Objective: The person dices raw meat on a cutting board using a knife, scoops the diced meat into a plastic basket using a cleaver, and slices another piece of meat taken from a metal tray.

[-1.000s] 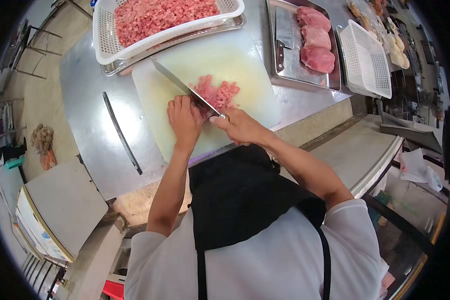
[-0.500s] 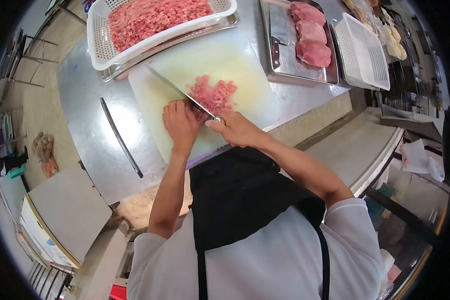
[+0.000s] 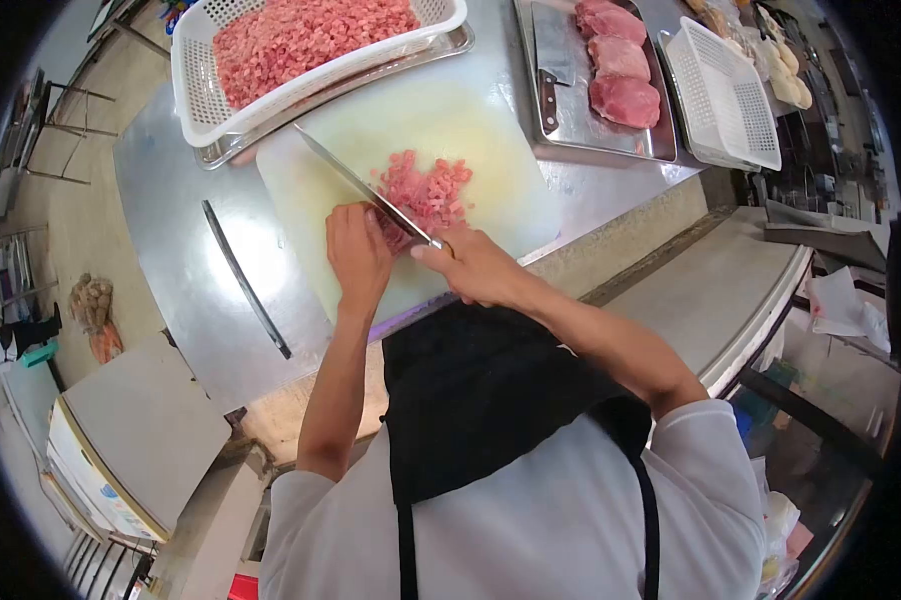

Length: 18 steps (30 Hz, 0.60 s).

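Note:
A long-bladed knife [image 3: 343, 169] is in my right hand [image 3: 479, 266], fingers wrapped round its handle. Its blade slants up and left across the white cutting board [image 3: 306, 215]. My left hand [image 3: 359, 248], fingers curled and pressed together, holds down a piece of raw meat [image 3: 395, 236] beside the blade; the hand and knife hide much of that piece. Small diced meat [image 3: 441, 190] lies in a loose heap just beyond the blade, on the middle of the board.
Behind the board, a white perforated basket [image 3: 193, 95] of diced meat stands on a metal tray. At right, a steel tray [image 3: 611, 147] holds large meat pieces [image 3: 625, 100] and a cleaver [image 3: 549, 100], beside another white basket [image 3: 721, 95]. A dark rod [image 3: 243, 275] lies at left.
The knife handle and both hands stay close to where they were over the meat, with only a slight shift. The whole view has moved a little.

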### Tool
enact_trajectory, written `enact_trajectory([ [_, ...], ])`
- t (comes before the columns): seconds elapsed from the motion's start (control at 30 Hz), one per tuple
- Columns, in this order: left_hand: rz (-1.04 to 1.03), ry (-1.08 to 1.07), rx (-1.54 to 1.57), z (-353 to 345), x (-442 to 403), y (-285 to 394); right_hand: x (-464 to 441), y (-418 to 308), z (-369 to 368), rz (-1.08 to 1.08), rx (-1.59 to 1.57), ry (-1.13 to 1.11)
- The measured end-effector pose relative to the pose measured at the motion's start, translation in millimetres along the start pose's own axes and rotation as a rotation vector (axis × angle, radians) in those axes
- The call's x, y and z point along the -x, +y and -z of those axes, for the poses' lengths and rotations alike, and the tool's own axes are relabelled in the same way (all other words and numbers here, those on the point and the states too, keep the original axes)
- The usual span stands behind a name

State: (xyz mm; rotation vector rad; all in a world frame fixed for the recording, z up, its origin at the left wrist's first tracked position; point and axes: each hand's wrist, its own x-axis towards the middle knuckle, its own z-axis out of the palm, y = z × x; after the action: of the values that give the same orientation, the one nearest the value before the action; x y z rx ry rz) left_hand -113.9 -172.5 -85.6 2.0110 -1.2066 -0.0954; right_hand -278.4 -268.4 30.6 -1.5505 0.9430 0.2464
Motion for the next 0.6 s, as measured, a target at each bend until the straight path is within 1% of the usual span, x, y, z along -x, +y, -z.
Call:
enact_trajectory([
  [0.03, 0.016, 0.015, 0.053, 3.8, 1.4, 0.4, 13.8, -5.8, 1.7, 0.006, -0.004, 0.019],
  [0.13, 0.040, -0.051, 0.010, 10.2, 0.5, 1.8, 45.5, -6.1, 4.8, -0.012, 0.070, 0.000],
  [0.23, 0.014, -0.034, -0.069, 0.7, 5.0, -6.1, 29.7, 6.1, -9.7, -0.119, -0.035, -0.090],
  [0.3, 0.017, -0.039, -0.078, -2.0, 6.4, -5.2, 3.2, 27.8, -26.9, 0.157, 0.041, 0.063],
  [0.33, 0.014, -0.038, -0.088, 0.4, 5.9, -5.0, -7.1, 24.2, -28.3, 0.181, 0.071, 0.075],
  [0.43, 0.025, -0.102, -0.066, 10.6, 3.8, -3.6, -3.7, 2.9, -20.5, 0.088, 0.028, 0.034],
  [0.5, 0.061, -0.099, -0.070, 17.2, 1.7, 2.3, 18.6, -24.8, -2.2, -0.145, -0.053, -0.072],
  [0.6, 0.088, -0.095, -0.087, 20.5, 7.4, -2.1, 43.3, -13.1, -1.0, -0.085, 0.067, -0.054],
])
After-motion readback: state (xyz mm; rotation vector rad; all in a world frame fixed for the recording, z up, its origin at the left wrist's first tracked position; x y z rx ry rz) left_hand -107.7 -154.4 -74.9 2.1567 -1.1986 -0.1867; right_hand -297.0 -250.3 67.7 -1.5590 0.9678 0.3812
